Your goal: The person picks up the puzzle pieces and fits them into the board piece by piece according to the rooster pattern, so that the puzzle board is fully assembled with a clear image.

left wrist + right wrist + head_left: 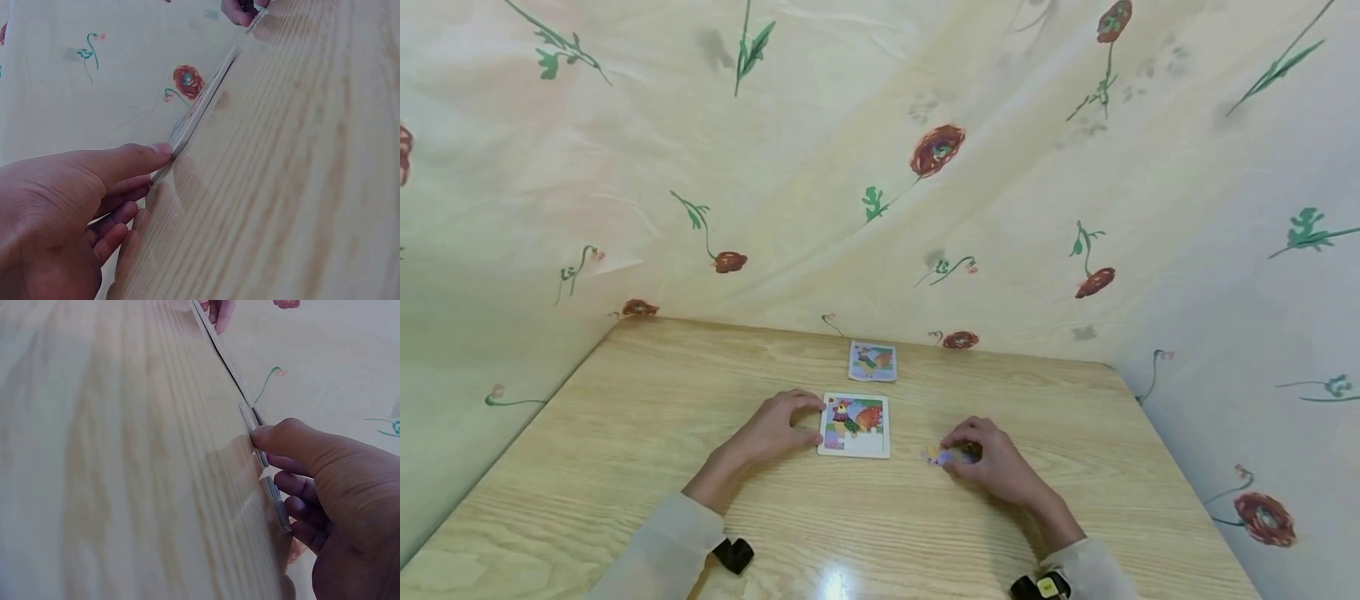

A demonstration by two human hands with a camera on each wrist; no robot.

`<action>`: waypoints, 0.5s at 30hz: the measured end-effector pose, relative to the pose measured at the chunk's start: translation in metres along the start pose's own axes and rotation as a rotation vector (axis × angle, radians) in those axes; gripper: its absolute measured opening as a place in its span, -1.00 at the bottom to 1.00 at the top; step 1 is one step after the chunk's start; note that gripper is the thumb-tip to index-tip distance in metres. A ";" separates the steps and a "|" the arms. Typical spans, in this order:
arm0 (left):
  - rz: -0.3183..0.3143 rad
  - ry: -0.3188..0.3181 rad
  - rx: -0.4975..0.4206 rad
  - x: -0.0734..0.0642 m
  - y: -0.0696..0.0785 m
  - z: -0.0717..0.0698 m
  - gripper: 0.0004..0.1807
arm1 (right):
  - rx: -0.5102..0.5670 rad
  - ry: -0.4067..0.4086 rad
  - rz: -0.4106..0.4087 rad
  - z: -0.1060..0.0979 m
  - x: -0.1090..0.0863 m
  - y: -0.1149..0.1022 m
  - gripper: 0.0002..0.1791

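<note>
A square jigsaw puzzle board point(867, 447) with a white frame lies on the table, showing a partly filled rooster picture; its lower right part is bare white. My left hand point(778, 427) holds the board's left side, thumb at the near corner and fingers farther up. In the left wrist view the thumb presses the edge of the board point(203, 107). To the right, my right hand point(996, 465) pinches a puzzle piece point(246, 416) low over the table, thumb on its near edge. Another puzzle piece point(278, 505) lies by the curled fingers. Colourful loose pieces point(937, 456) show beside the thumb, partly hidden by the hand.
Behind the board lies a small card point(872, 362) with the same rooster picture. The light wooden table point(700, 367) meets a flowered cloth point(805, 208) at its back and sides. Black wrist devices point(734, 554) sit at both cuffs.
</note>
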State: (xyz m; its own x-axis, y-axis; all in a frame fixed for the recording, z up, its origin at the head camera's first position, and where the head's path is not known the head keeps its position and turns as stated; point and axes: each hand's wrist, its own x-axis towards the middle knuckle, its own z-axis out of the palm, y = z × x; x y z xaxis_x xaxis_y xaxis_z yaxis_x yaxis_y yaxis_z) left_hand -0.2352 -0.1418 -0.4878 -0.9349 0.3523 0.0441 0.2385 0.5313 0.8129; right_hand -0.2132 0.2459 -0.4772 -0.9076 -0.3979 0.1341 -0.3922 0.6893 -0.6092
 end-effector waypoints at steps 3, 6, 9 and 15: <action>-0.004 0.001 0.001 0.000 0.000 0.000 -0.50 | 0.001 0.001 -0.004 0.000 0.001 0.001 -0.80; -0.003 0.010 0.013 0.000 0.000 0.000 -0.50 | -0.001 0.004 -0.006 0.000 0.001 0.001 -0.81; 0.001 0.017 0.020 0.001 0.000 0.000 -0.51 | 0.001 0.004 -0.009 0.000 0.002 0.002 -0.81; 0.001 0.012 0.020 0.002 0.001 0.001 -0.50 | -0.004 0.014 -0.018 0.000 0.003 0.003 -0.82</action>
State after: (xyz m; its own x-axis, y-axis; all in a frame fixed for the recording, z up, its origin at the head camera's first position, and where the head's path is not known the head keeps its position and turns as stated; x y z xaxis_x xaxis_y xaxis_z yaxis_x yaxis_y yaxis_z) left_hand -0.2363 -0.1402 -0.4873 -0.9377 0.3435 0.0515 0.2441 0.5463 0.8012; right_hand -0.2175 0.2465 -0.4787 -0.9023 -0.4017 0.1565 -0.4093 0.6844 -0.6034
